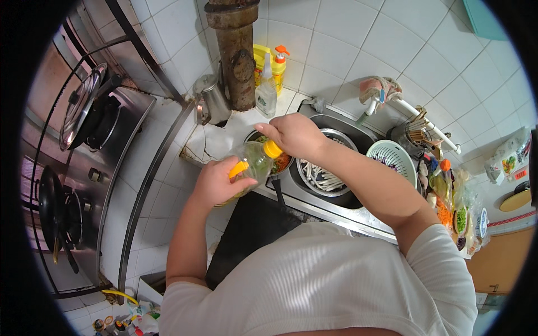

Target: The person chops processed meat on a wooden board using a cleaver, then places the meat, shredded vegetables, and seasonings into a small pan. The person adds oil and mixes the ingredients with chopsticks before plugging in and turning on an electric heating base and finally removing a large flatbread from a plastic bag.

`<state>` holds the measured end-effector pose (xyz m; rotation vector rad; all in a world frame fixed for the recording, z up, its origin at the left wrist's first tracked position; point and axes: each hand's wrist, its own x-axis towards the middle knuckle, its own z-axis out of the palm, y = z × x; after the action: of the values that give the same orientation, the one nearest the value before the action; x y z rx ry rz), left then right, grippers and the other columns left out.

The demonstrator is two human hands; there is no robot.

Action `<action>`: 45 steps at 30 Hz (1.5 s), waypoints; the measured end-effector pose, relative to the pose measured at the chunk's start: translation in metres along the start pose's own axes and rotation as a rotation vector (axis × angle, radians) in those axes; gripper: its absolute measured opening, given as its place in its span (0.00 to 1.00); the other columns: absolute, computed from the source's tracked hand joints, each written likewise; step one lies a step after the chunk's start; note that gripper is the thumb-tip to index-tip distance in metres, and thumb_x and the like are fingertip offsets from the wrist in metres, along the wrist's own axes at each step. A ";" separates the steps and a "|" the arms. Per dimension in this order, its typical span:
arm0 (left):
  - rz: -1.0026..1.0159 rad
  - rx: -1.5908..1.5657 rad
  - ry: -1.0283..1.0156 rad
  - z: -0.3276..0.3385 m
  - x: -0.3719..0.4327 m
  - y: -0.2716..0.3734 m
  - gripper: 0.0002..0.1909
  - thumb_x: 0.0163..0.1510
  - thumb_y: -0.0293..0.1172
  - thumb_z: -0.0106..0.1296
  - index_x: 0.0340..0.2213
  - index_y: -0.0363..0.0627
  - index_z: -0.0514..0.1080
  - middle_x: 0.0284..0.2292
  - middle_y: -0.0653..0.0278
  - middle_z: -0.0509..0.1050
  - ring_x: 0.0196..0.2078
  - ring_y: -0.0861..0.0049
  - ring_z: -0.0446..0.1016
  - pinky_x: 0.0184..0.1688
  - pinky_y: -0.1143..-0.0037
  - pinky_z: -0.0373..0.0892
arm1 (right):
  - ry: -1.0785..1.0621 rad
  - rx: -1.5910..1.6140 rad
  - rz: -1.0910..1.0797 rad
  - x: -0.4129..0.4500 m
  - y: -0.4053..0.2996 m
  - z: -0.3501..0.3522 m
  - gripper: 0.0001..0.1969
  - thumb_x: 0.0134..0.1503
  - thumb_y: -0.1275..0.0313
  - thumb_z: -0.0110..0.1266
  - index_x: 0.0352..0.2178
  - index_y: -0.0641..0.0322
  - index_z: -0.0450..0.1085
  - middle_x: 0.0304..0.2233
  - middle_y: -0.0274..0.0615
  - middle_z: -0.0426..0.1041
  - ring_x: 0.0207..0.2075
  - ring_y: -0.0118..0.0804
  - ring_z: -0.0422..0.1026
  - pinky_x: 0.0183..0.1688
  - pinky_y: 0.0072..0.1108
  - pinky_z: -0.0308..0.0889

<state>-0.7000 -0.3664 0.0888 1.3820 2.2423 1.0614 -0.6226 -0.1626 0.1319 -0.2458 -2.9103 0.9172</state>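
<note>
A large clear plastic oil bottle point(257, 161) is tilted in front of me, its neck towards the upper right. My left hand point(222, 180) grips it by the yellow handle point(238, 169). My right hand point(294, 134) is closed at the yellow cap point(272, 149), thumb raised; whether the cap is loose I cannot tell. Behind the bottle, a metal bowl with shredded carrot point(282, 163) and greens is partly hidden. Beneath my right forearm, a steel bowl of whitish mushrooms point(321, 176) stands at the sink, and a pale green colander point(393, 153) holds purple shreds.
To the left are a gas stove point(113, 138), a lidded pan point(84, 109) and a black wok point(50, 206). A metal jug point(210, 98), a rusty pipe point(235, 54), a spray bottle point(266, 94) and a yellow detergent bottle point(279, 71) stand behind. Bagged vegetables point(445, 210) lie at the right.
</note>
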 end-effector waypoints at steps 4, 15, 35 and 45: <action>-0.068 -0.025 0.137 0.001 0.005 -0.014 0.21 0.37 0.42 0.62 0.21 0.40 0.64 0.15 0.61 0.68 0.17 0.69 0.69 0.22 0.75 0.65 | 0.113 0.086 -0.225 -0.001 -0.001 -0.002 0.16 0.54 0.60 0.46 0.34 0.65 0.66 0.20 0.52 0.69 0.27 0.53 0.69 0.31 0.33 0.64; -0.142 -0.036 0.399 -0.003 0.024 -0.069 0.17 0.41 0.38 0.60 0.22 0.38 0.66 0.15 0.64 0.67 0.17 0.77 0.65 0.22 0.76 0.63 | 0.040 0.678 0.284 0.006 0.050 0.056 0.29 0.52 0.51 0.46 0.40 0.71 0.62 0.27 0.48 0.71 0.30 0.36 0.71 0.35 0.24 0.65; -0.431 -0.375 0.805 0.034 0.054 -0.161 0.16 0.49 0.32 0.52 0.38 0.37 0.64 0.32 0.61 0.68 0.34 0.78 0.66 0.39 0.78 0.62 | -0.310 1.454 0.796 -0.091 0.093 0.180 0.09 0.54 0.64 0.48 0.26 0.56 0.59 0.19 0.32 0.65 0.23 0.25 0.65 0.26 0.16 0.61; -0.274 -0.296 0.574 0.071 -0.016 -0.072 0.14 0.53 0.26 0.44 0.43 0.39 0.61 0.38 0.62 0.66 0.40 0.77 0.66 0.44 0.78 0.62 | -0.195 1.471 0.634 -0.158 0.095 0.069 0.19 0.56 0.64 0.46 0.41 0.67 0.53 0.16 0.31 0.60 0.18 0.27 0.63 0.21 0.22 0.65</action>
<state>-0.6966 -0.3682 -0.0135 0.6783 2.4078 1.7613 -0.4633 -0.1528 0.0164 -0.9076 -1.4674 2.8320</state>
